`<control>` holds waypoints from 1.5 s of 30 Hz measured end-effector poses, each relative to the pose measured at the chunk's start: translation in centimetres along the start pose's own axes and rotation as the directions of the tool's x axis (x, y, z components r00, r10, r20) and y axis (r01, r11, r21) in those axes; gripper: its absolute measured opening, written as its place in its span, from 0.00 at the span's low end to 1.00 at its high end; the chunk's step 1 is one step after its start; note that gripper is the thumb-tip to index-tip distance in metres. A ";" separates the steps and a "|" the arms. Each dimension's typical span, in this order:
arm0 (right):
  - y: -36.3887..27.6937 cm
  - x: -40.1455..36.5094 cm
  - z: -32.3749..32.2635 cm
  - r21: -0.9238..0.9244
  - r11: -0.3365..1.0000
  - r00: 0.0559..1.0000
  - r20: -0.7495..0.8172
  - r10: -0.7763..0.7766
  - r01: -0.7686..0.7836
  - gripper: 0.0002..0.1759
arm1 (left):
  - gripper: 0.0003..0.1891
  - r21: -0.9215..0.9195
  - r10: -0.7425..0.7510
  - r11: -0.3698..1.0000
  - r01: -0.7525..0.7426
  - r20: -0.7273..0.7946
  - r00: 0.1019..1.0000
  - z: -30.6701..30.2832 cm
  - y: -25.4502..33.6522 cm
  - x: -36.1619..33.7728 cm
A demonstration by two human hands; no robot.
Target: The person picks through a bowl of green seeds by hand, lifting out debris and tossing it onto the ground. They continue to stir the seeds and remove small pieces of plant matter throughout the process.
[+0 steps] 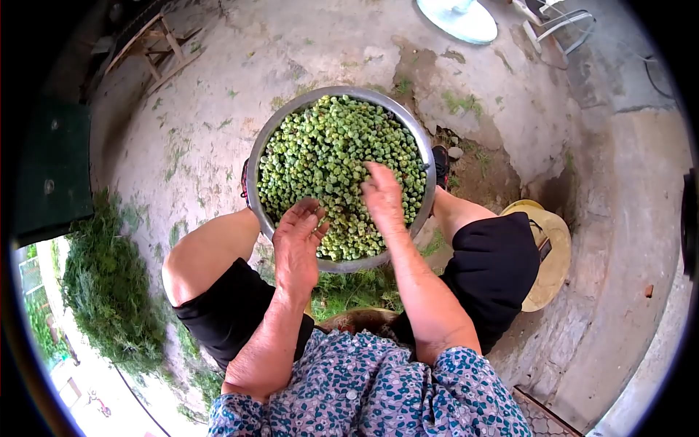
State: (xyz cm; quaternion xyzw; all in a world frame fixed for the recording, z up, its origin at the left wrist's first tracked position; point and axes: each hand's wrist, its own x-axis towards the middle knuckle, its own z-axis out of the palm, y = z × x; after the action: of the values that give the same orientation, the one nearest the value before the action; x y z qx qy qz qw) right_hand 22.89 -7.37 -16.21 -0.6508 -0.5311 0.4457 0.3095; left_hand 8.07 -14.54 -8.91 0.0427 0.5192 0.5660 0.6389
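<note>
A wide metal basin [344, 266] full of small round green fruits or pods [328, 138] sits between my knees. My left hand [297, 237] is over the near left part of the heap, palm partly turned up, with its fingers loosely curled and apart. Over the right of the middle is my right hand [383, 195], its fingers bent down at the green pieces. Whether something small is between those fingertips is too small to tell.
A straw hat [555, 251] lies beside my right knee. Cut green plants [109, 284] are heaped at the left. A wooden frame [164, 54] stands at the upper left, a pale round base [459, 20] at the top. Concrete ground [218, 102] surrounds the basin.
</note>
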 end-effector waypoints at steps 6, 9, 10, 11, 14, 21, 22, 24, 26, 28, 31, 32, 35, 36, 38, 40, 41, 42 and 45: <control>13.8 1.0 -2.9 0.280 0.858 0.778 -0.366 0.511 -0.431 0.13 | 0.12 -0.026 0.004 1.000 -0.004 -0.020 1.000 -0.2 -0.2 0.3; 17.3 0.2 -2.1 0.057 0.886 0.815 -0.371 0.446 -0.460 0.15 | 0.12 -0.028 0.005 1.000 -0.006 -0.018 1.000 -0.5 -0.3 0.5; 17.7 0.1 -1.7 -0.102 0.908 0.865 -0.364 0.346 -0.406 0.17 | 0.12 -0.022 0.007 1.000 -0.007 -0.029 1.000 -0.6 -0.2 0.5; 18.1 0.0 -1.2 -0.156 0.905 0.878 -0.353 0.324 -0.396 0.18 | 0.12 -0.016 0.008 1.000 -0.009 -0.038 0.999 -0.5 -0.2 0.5; 11.6 -1.2 -0.3 -0.350 0.846 0.902 -0.311 0.301 -0.402 0.25 | 0.12 -0.008 0.003 1.000 -0.004 -0.062 0.998 -0.5 -0.2 0.5; 11.5 0.3 1.8 0.026 0.817 0.804 -0.160 0.572 -0.576 0.37 | 0.12 0.004 0.010 1.000 -0.010 -0.114 0.993 -0.5 0.0 0.5; 9.8 0.6 1.7 0.087 0.786 0.781 -0.090 0.618 -0.612 0.40 | 0.12 0.004 0.008 1.000 -0.007 -0.108 0.994 -0.5 0.0 0.5; 8.6 0.9 2.9 0.106 0.816 0.810 -0.099 0.577 -0.568 0.44 | 0.12 0.007 0.007 1.000 -0.007 -0.099 0.995 -0.8 0.1 0.6; 9.2 1.3 3.6 0.066 0.817 0.810 -0.107 0.576 -0.572 0.45 | 0.12 0.016 0.013 1.000 -0.011 -0.106 0.994 -0.7 0.2 0.5; 8.2 1.2 4.4 0.104 0.832 0.826 -0.105 0.555 -0.545 0.44 | 0.12 0.017 0.018 1.000 -0.017 -0.104 0.994 -0.7 0.1 0.5; 7.0 1.3 5.4 0.275 0.823 0.856 -0.004 0.517 -0.496 0.43 | 0.12 0.010 0.030 1.000 -0.029 -0.090 0.995 -0.9 -0.1 0.4; 6.0 1.3 5.4 0.177 0.865 0.876 -0.025 0.481 -0.470 0.43 | 0.11 0.018 0.030 0.999 -0.028 -0.091 0.995 -1.0 -0.1 0.4; 4.1 1.1 6.4 -0.105 0.945 0.937 -0.203 0.284 -0.309 0.41 | 0.11 0.030 0.035 0.999 -0.032 -0.087 0.996 -0.7 0.1 0.2; 2.7 1.0 6.0 -0.016 0.953 0.945 -0.142 0.296 -0.301 0.41 | 0.12 0.021 0.032 0.999 -0.030 -0.080 0.996 -0.6 0.2 0.2; 1.8 1.0 5.9 0.156 0.958 0.968 -0.031 0.248 -0.241 0.39 | 0.13 0.005 0.025 1.000 -0.025 -0.070 0.997 -0.5 0.2 0.2; 0.7 0.8 5.4 0.066 0.993 0.995 -0.021 0.100 -0.098 0.36 | 0.14 0.010 0.027 1.000 -0.027 -0.060 0.998 -0.7 0.0 0.3; 0.7 0.8 5.0 0.038 0.999 1.000 -0.001 0.025 -0.024 0.35 | 0.14 0.013 0.028 1.000 -0.028 -0.056 0.998 -0.7 -0.1 0.4; 0.7 0.7 4.6 -0.017 0.999 0.998 -0.045 -0.041 0.040 0.32 | 0.14 -0.005 0.027 1.000 -0.027 -0.056 0.998 -0.7 -0.2 0.4; 0.5 1.0 2.2 -0.294 0.952 0.989 -0.088 -0.119 0.088 0.27 | 0.14 -0.004 0.014 1.000 -0.014 -0.062 0.998 -0.5 -0.1 0.4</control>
State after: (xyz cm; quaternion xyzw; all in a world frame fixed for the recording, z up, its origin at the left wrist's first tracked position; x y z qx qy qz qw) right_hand 21.17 -6.67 -17.77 -0.6828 -0.6068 0.3117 0.2615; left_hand 7.74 -14.59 -9.45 0.0273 0.5373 0.5725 0.6187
